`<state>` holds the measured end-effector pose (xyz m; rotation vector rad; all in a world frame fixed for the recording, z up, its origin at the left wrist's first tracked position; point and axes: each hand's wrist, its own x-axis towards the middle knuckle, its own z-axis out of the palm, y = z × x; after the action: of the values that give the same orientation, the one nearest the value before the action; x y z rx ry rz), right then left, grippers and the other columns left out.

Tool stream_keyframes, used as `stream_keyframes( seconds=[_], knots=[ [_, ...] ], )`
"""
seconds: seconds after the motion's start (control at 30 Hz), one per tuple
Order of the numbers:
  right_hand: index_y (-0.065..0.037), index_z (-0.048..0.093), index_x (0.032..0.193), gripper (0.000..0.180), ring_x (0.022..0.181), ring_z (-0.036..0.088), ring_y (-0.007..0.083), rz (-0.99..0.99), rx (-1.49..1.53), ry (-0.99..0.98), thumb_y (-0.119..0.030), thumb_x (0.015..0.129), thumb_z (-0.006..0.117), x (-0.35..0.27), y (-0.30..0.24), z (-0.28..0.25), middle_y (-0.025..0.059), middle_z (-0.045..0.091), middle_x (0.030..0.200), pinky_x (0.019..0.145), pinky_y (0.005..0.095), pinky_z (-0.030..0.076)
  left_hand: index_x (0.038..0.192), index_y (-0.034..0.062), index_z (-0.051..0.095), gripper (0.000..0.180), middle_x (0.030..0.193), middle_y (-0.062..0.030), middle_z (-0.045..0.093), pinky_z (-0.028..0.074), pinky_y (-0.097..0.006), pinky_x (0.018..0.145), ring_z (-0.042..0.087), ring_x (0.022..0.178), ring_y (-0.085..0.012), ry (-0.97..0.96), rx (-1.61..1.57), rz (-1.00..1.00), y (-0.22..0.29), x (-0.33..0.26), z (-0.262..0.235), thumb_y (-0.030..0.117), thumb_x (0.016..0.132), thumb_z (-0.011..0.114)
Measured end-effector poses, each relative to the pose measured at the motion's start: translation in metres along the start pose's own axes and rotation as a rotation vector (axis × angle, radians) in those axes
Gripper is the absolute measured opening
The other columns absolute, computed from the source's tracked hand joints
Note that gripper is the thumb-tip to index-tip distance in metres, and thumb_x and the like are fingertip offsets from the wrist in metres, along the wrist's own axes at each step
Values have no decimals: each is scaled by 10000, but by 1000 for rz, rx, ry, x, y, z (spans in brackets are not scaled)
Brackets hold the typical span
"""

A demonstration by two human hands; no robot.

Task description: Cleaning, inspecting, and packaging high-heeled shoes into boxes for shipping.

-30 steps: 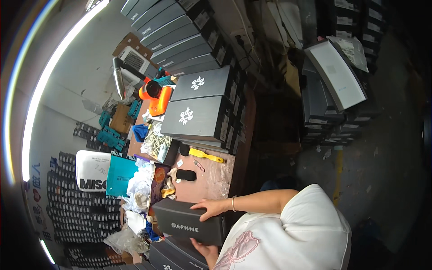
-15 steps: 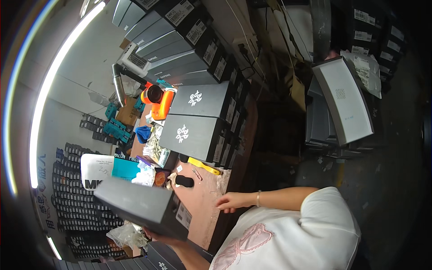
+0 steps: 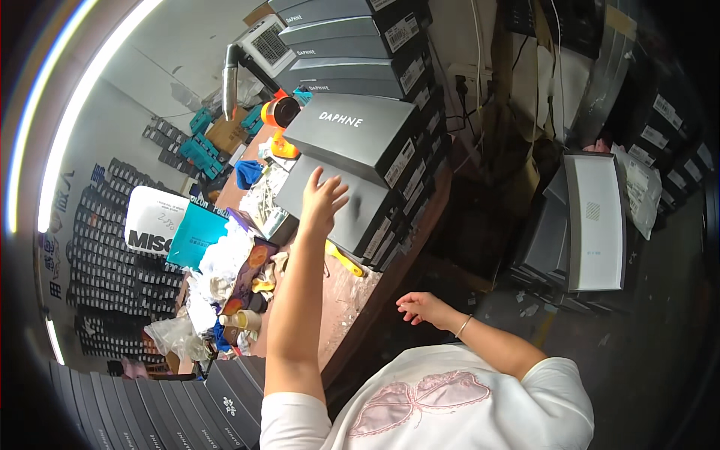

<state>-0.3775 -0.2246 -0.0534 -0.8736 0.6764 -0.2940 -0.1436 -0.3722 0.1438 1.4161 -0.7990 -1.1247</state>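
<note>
The room's near left is lined with upright dark shoeboxes (image 3: 169, 412), beside the cluttered bench (image 3: 346, 304). The left hand (image 3: 324, 199) has its grip spread, empty, over a stacked grey box (image 3: 360, 225). The lettered shoebox (image 3: 349, 127), apparently the one it carried moments ago, now tops the stack; that placement looks finished. Right of the bench, the right hand (image 3: 424, 308) hangs loosely curled, empty.

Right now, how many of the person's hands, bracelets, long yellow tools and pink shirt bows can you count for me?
Left hand and right hand: 2
Bracelet: 1
Long yellow tool: 1
Pink bow: 1
Total: 5
</note>
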Motion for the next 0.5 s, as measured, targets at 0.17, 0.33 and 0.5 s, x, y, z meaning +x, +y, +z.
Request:
stream_keyframes(
  seconds=[0.17,0.33,0.5],
  knots=[
    [-40,587,1166,306,802,592,111,113,-3,-30,-240,934,585,-1,34,13,51,611,1021,664,241,515,1271,-54,489,503,1136,-163,594,450,-302,865,562,1014,-195,412,515,420,-55,-108,-207,163,857,676],
    [-51,588,1175,337,811,584,100,127,-44,-147,-280,927,589,31,42,56,22,609,1018,668,245,514,1208,-92,522,493,1159,-272,568,425,-446,943,532,1092,-414,1188,1604,110,-63,-390,-413,273,885,603],
    [-47,582,1173,367,811,585,100,80,-221,-365,-318,925,574,75,46,137,17,612,996,662,243,508,885,-34,671,418,875,-237,654,487,-533,725,613,819,-441,1240,1922,-168,-181,-546,-475,344,920,498]
  ],
)
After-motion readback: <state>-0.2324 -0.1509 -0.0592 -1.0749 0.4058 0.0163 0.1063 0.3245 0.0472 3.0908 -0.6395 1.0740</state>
